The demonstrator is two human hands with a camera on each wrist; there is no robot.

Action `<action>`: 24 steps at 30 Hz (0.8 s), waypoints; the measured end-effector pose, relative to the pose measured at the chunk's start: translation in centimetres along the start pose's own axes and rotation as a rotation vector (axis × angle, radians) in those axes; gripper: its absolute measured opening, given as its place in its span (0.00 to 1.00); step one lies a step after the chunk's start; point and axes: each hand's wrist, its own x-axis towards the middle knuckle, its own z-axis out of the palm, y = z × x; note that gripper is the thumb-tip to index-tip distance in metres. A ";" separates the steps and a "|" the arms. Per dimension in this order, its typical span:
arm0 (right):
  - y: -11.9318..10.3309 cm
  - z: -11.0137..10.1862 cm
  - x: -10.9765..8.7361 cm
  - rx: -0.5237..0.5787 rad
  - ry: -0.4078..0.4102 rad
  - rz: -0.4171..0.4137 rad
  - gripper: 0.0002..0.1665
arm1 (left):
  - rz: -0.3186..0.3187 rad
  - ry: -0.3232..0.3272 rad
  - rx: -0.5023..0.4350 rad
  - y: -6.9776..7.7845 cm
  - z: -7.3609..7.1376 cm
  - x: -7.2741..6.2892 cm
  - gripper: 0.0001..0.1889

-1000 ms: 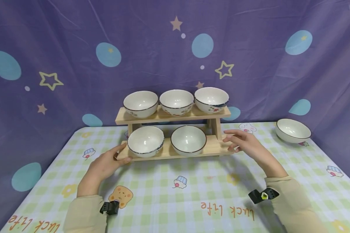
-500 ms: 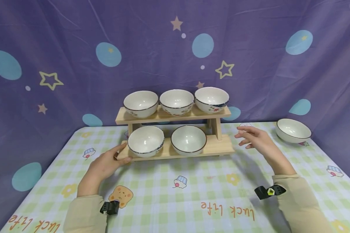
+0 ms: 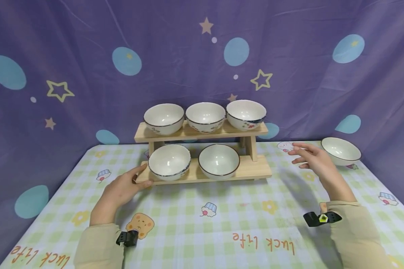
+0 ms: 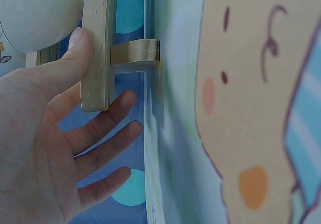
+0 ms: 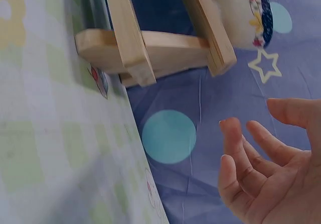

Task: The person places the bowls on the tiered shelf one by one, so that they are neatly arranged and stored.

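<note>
A two-tier wooden rack (image 3: 256,170) holds white bowls. Three stand along its upper shelf: a left bowl (image 3: 164,119), a middle bowl (image 3: 205,118) and a right bowl (image 3: 246,116). On the lower shelf are a blue-rimmed bowl (image 3: 169,163) and a dark-rimmed bowl (image 3: 219,162). My left hand (image 3: 121,188) grips the lower shelf's left end; the left wrist view shows the thumb (image 4: 77,50) against the board, other fingers spread past its end. Holding nothing, my right hand (image 3: 314,162) is off the rack's right end, fingers loosely bent, near a separate bowl (image 3: 343,152).
A checked tablecloth (image 3: 175,224) with printed cartoons and lettering covers the table. Behind the rack hangs a purple curtain (image 3: 175,45) with stars and blue spots. In the right wrist view the rack's side support (image 5: 170,48) shows.
My right hand has left the rack's lower right end and moved right toward the separate bowl. The left hand keeps its place on the rack, and the bowls stay where they were.
</note>
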 end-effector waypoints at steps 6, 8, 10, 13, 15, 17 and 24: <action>0.7 -1.5 -0.4 0.043 0.045 0.005 0.16 | 0.001 0.000 0.002 -0.1 0.1 0.1 0.46; 1.0 -2.1 -0.5 0.053 0.058 0.006 0.14 | 0.002 0.003 0.004 -0.2 0.1 0.2 0.46; 1.2 -2.6 -0.5 0.056 0.072 0.012 0.17 | 0.003 0.003 0.005 -0.2 0.1 0.2 0.46; 1.7 -3.3 -0.6 0.067 0.088 0.024 0.22 | 0.003 0.005 0.004 -0.2 0.1 0.2 0.46; 2.0 -3.7 -0.7 0.087 0.097 0.031 0.22 | 0.001 0.004 0.000 -0.2 0.1 0.2 0.46; 2.3 -4.2 -0.7 0.116 0.105 0.036 0.18 | -0.003 0.004 -0.002 -0.1 0.1 0.2 0.47; 2.9 -5.5 -1.2 0.143 0.172 0.077 0.16 | -0.007 0.005 0.000 -0.1 0.2 0.2 0.48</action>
